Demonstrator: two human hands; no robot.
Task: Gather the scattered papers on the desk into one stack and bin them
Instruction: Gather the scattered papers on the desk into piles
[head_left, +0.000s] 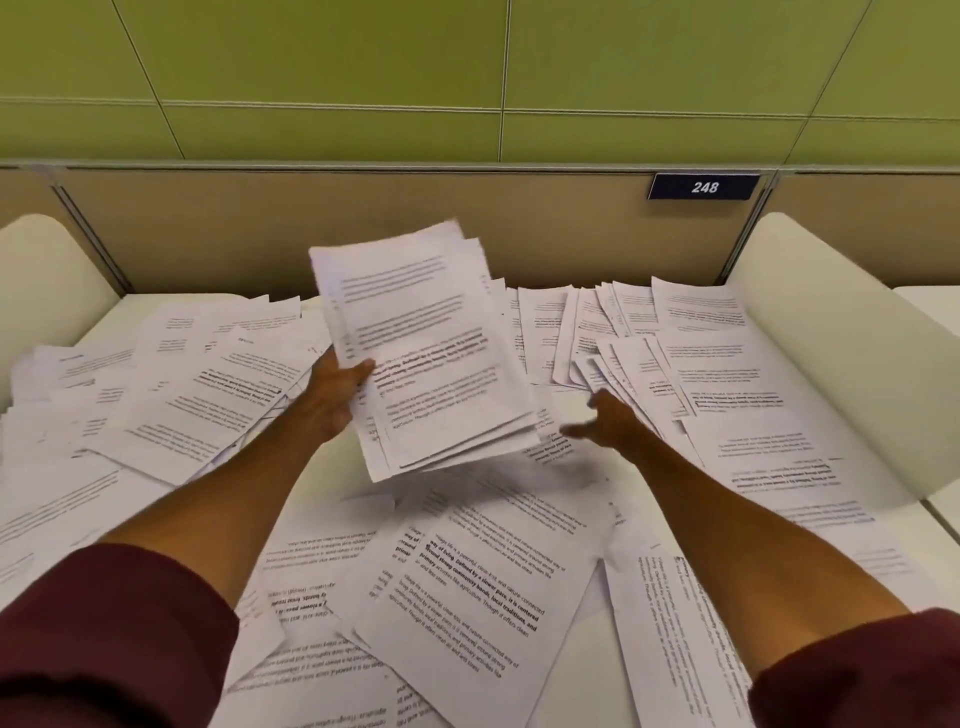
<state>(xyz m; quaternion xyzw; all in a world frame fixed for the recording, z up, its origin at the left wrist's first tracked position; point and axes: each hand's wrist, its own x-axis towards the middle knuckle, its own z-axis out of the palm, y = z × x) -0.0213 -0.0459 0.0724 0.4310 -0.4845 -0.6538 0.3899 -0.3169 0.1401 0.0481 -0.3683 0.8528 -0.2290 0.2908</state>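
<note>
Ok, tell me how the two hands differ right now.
The left hand grips a raised stack of papers; the right hand holds nothing. The left hand is curled round the stack's edge; the right hand is spread open beside fanned sheets. Both arms wear maroon sleeves.

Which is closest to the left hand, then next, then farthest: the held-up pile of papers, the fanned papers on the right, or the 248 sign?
1. The held-up pile: gripped in the left hand itself.
2. The fanned papers: lying off to the right.
3. The 248 sign: up on the back partition, far right.
</note>
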